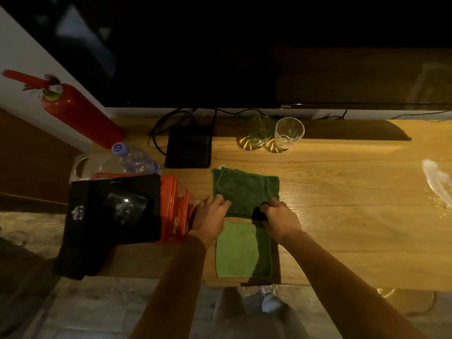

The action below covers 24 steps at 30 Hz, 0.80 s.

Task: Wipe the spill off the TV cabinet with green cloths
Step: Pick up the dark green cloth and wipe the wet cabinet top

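Observation:
A dark green cloth [244,190] lies spread on the wooden TV cabinet [342,228], with a lighter green cloth [236,250] under it toward the front edge. My left hand [210,214] grips the dark cloth's near left edge. My right hand [281,218] presses on its near right edge, and something small and black shows in the fingers; what it is cannot be told. A pale wet spill [437,184] glistens far right on the cabinet top.
Two glasses [274,135] stand at the back under the TV [244,57]. A black box [188,149] with cables sits behind the cloths. Left are an orange case [175,206], a black bag [110,216], a water bottle [134,157] and a red extinguisher [78,113].

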### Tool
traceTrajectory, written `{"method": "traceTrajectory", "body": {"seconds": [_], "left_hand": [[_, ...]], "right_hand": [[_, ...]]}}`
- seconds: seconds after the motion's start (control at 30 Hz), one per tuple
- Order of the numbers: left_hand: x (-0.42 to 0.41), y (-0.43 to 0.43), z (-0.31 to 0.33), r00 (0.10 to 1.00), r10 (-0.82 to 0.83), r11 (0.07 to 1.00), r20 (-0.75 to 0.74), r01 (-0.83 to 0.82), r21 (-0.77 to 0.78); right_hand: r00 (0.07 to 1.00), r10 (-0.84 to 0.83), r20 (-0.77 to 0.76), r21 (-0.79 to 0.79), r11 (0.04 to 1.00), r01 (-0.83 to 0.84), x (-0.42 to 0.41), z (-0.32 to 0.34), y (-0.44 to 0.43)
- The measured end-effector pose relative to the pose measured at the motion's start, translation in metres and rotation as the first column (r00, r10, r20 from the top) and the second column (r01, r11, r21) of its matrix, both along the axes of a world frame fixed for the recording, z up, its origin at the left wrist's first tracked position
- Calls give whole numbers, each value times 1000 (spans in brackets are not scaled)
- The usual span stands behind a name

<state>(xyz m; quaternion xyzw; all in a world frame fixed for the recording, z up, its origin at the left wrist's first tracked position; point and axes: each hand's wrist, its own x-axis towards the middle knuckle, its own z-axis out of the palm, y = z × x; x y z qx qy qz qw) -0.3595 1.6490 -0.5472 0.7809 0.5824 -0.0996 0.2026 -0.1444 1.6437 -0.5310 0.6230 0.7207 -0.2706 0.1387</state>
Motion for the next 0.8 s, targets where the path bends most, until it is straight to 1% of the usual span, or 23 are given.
{"method": "traceTrajectory", "body": {"seconds": [0.1,0.17,0.23,0.3,0.43,0.53,0.63,0.7,0.77,0.8], "left_hand": [[-6,2,-8,999,-38,998,13,37,52],[-9,3,-9,998,-57,996,12,56,76],[-8,4,-9,997,-72,993,-16,74,92],[-7,1,-9,995,-82,991,-50,87,102],[-4,-2,-9,995,-70,993,-67,76,89],[1,5,-2,999,-5,998,-51,8,70],[6,22,12,999,53,996,-1,-52,75],[10,34,26,990,104,991,97,-112,73],[15,45,45,962,157,986,225,-164,13],[18,50,55,951,158,987,265,-159,-21]], "right_hand": [[1000,-5,13,34,999,4,-1,-8,1],[1000,-21,-4,53,998,22,1,-13,0],[999,-40,-22,65,997,41,2,-16,-2],[1000,-27,3,70,997,26,1,-17,-5],[998,-64,27,48,997,62,-7,-18,-8],[995,-89,35,17,996,88,-9,-12,3],[995,-94,-32,-7,996,94,1,1,16],[987,-107,-119,1,994,108,13,13,22],[978,-118,-171,13,992,122,23,28,25],[975,-125,-183,30,991,133,28,36,26]]}}
